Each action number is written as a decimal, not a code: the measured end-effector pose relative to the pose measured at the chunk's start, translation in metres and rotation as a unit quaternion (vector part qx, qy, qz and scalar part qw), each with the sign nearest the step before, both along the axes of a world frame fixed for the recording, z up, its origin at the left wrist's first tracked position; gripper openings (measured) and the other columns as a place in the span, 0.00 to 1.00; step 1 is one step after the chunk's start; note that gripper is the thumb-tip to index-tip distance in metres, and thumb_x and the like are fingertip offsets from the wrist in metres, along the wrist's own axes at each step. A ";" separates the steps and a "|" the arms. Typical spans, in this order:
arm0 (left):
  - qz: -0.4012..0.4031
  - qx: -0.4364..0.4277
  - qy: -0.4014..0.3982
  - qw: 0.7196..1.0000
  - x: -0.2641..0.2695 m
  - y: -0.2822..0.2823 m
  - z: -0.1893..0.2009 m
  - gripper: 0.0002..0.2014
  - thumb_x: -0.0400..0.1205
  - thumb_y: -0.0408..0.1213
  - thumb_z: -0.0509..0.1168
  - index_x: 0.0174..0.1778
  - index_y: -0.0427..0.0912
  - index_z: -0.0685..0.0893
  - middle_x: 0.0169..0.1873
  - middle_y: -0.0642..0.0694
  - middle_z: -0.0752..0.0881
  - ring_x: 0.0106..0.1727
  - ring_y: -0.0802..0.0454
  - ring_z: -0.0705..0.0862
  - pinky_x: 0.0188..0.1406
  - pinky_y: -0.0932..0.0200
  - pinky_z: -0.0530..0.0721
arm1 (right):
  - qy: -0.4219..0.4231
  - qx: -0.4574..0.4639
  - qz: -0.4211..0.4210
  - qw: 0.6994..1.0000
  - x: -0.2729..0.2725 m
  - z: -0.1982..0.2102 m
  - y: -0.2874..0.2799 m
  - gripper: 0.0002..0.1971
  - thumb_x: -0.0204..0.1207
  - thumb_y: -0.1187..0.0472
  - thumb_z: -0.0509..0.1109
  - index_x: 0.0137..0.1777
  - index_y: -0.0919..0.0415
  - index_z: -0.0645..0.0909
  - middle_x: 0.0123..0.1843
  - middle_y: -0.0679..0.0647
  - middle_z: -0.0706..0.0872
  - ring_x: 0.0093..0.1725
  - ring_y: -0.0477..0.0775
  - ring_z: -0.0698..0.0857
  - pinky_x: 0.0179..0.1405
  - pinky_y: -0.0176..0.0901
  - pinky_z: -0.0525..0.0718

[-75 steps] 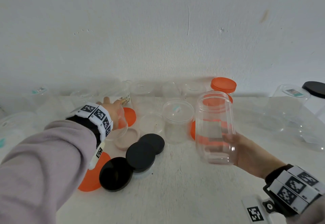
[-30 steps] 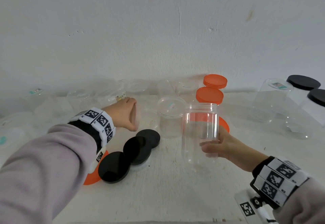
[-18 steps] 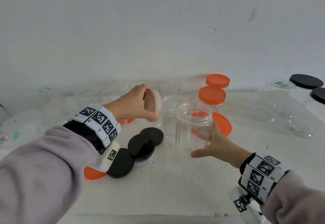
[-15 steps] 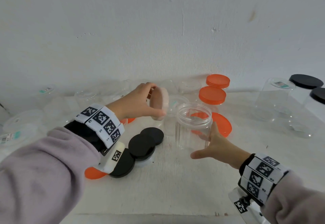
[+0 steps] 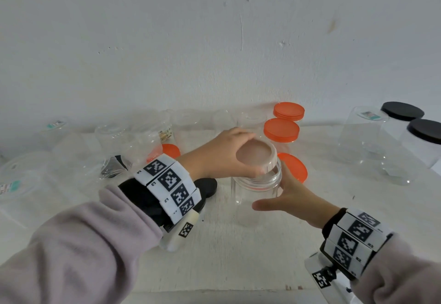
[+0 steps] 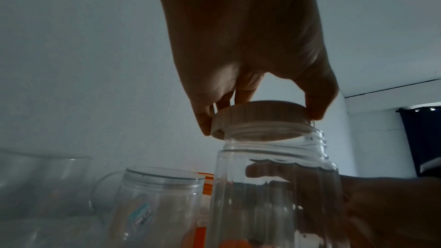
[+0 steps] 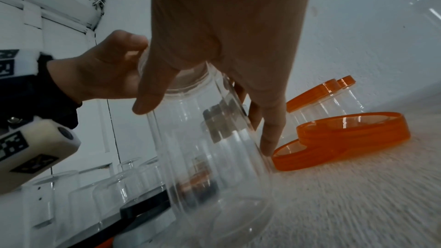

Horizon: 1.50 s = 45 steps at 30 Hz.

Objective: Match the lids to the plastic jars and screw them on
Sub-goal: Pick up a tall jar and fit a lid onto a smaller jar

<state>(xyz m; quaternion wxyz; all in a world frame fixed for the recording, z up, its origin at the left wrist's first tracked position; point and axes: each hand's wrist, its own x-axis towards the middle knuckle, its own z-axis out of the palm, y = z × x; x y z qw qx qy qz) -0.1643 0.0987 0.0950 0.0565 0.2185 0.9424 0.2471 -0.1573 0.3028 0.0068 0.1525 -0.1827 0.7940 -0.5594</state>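
Clear plastic makes the jar [image 5: 256, 191] look light and thin, so I think it would tip or slide if pushed hard. It stands on the table [image 5: 238, 256], in front of the person. The right hand [image 5: 290, 198] holds its side, thumb in front and fingers round the back. That is a good place to hold it still.

On top, the left hand [image 5: 214, 158] pinches the lid [image 5: 256, 155] by its rim with the fingertips [image 6: 205, 123]. The lid is pale pink and looks stiff. It sits tilted on the jar's mouth and is not screwed on yet. I think it must lie flat first, then turn.

Behind them lie black lids [image 5: 206, 185] and orange lids [image 5: 292, 170]. Further back stand more clear jars, some with orange caps [image 5: 281, 129] or black caps [image 5: 424, 130]. A few have small stickers [image 5: 367, 114], but the writing is too small to read.
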 end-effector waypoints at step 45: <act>0.051 0.375 -0.135 0.916 0.024 0.004 -0.089 0.45 0.68 0.41 0.81 0.73 0.64 0.60 0.70 0.64 0.71 0.68 0.77 0.69 0.59 0.77 0.69 | 0.143 0.512 0.198 0.824 -0.024 0.131 -0.045 0.48 0.62 0.49 0.81 0.79 0.33 0.57 0.64 0.37 0.66 0.65 0.45 0.71 0.58 0.42 0.77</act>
